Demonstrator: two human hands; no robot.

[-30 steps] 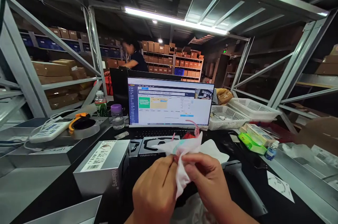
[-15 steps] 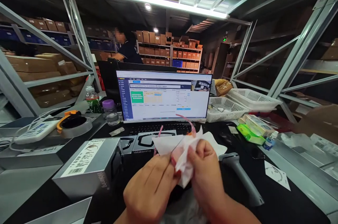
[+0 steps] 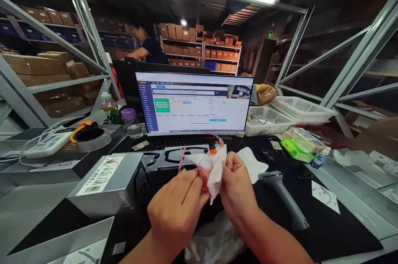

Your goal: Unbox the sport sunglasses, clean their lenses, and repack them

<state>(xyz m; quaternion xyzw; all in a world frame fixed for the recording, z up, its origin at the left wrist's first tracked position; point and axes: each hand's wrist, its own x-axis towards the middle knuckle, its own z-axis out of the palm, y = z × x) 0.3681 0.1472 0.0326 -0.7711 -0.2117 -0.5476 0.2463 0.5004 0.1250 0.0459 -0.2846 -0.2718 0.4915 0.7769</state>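
Note:
Over the black mat, my left hand [image 3: 178, 204] grips the near side of what looks like a pair of glasses [image 3: 204, 174] with pink-orange lenses. Its thin translucent pink arms point away from me, toward the monitor. My right hand [image 3: 238, 189] pinches a white tissue [image 3: 217, 168] folded against the lenses, so much of the glasses is hidden. Beyond my right hand lies another white sheet of tissue [image 3: 253, 165]. Crumpled translucent plastic [image 3: 214, 237] sits below my wrists.
A monitor [image 3: 192, 106] and keyboard stand behind. Grey boxes [image 3: 105, 181] crowd the left, beside a tape roll [image 3: 93, 137] and bottles. At right are a barcode scanner [image 3: 286, 197], a green wipes pack [image 3: 295, 150], a spray bottle [image 3: 320, 158] and white baskets [image 3: 269, 121]. A person stands behind the monitor.
The camera view has tilted down slightly. The tissue has shifted on the lenses, showing more of the pink-orange surface, and the right hand's grip on the tissue has moved a little.

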